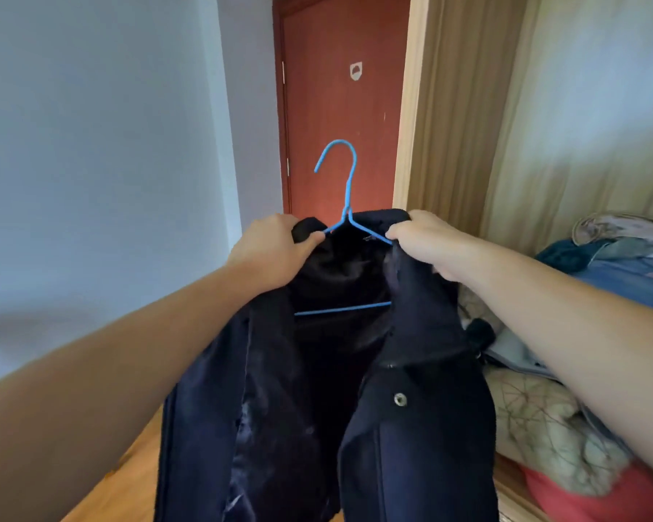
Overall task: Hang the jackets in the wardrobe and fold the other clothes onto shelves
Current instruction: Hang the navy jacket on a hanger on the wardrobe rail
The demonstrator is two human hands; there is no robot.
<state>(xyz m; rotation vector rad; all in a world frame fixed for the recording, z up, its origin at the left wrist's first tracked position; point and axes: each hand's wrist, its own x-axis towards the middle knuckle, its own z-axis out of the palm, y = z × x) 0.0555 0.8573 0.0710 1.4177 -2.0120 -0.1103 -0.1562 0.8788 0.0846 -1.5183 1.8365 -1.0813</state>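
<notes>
A person holds a dark navy jacket (pixel 374 371) up in front of them on a blue wire hanger (pixel 349 205), with both arms stretched forward. The left hand (pixel 276 250) grips the jacket's left shoulder, fingers curled over the fabric and thumb pressed near the hanger's sloping arm. The right hand (pixel 426 243) is clamped on the right shoulder of the jacket, fingers wrapped over the collar edge where the hanger wire runs under it. The hanger's hook rises free above the collar, and its lower bar shows across the open front of the jacket, whose shiny lining is exposed. A metal snap button (pixel 400 399) sits on the right front panel. Behind the hook stands a reddish-brown door (pixel 340 107). To the right is the open wardrobe (pixel 449 107) in light wood, with a pile of clothes (pixel 566 371) heaped inside it.
</notes>
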